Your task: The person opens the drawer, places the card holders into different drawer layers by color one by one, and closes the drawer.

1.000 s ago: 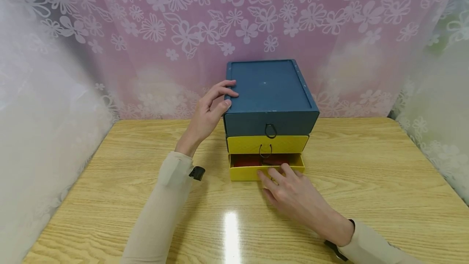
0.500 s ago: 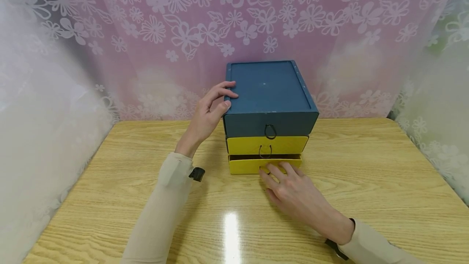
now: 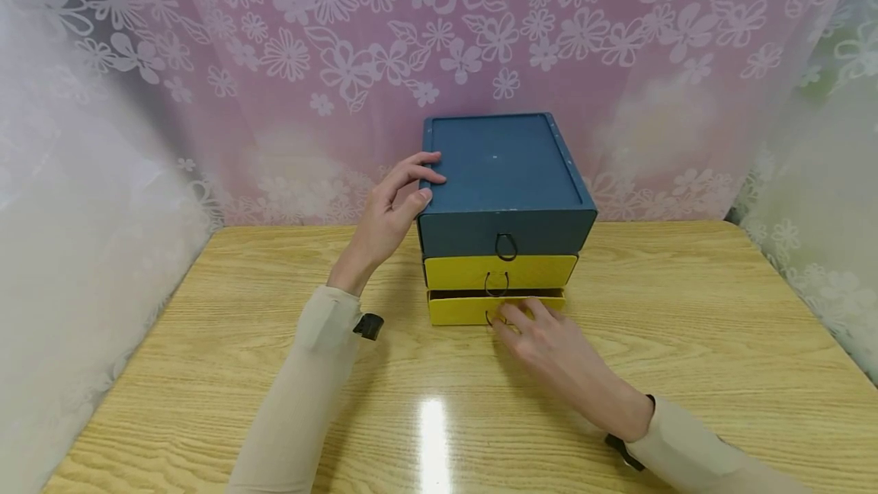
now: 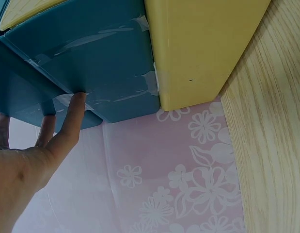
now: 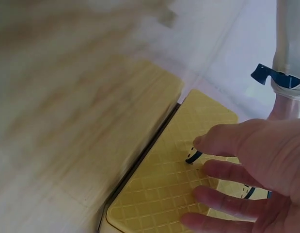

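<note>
My right hand (image 3: 549, 353) lay flat with its fingers straight, tips pressed on the front of the bottom yellow drawer (image 3: 495, 308), beside its black ring pull (image 3: 495, 319). That drawer sat lowest in the small chest (image 3: 504, 212), at about twelve o'clock from my seat, mid-table (image 3: 686, 341). My left hand (image 3: 391, 208) rested relaxed and uncurled at the chest's nine o'clock side, fingers laid over the edge of the blue top (image 3: 504, 162).

A dark slit showed above the drawer front, so I judged it not quite seated. A push off centre could have jammed the drawer askew. Too hard a shove could have slid the whole chest toward the curtain (image 3: 439, 59), as the bracing hand only rested on it. My fingertips might also have caught the ring.

A second earlier the drawer stood well out, red lining showing. By this frame it was nearly in, the right hand had followed it forward, and the left had not shifted.
</note>
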A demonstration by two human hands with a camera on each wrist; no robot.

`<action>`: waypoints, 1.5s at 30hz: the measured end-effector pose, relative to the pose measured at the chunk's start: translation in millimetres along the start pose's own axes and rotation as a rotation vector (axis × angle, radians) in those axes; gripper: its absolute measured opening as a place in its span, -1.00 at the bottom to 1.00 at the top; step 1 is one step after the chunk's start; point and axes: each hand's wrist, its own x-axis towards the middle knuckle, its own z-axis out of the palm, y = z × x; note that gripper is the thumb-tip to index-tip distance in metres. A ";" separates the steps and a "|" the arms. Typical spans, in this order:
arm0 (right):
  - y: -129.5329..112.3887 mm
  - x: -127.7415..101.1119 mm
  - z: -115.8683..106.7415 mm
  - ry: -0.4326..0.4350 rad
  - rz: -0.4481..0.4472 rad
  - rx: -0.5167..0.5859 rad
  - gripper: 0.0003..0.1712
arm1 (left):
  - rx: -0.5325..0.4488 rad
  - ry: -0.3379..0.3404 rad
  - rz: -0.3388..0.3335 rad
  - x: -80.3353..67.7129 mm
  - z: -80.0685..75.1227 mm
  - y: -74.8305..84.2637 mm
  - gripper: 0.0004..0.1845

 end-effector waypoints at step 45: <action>5.6 9.6 11.0 0.020 -0.005 0.051 -0.72 | 0.019 -0.039 -0.035 -4.8 -11.9 7.9 -0.68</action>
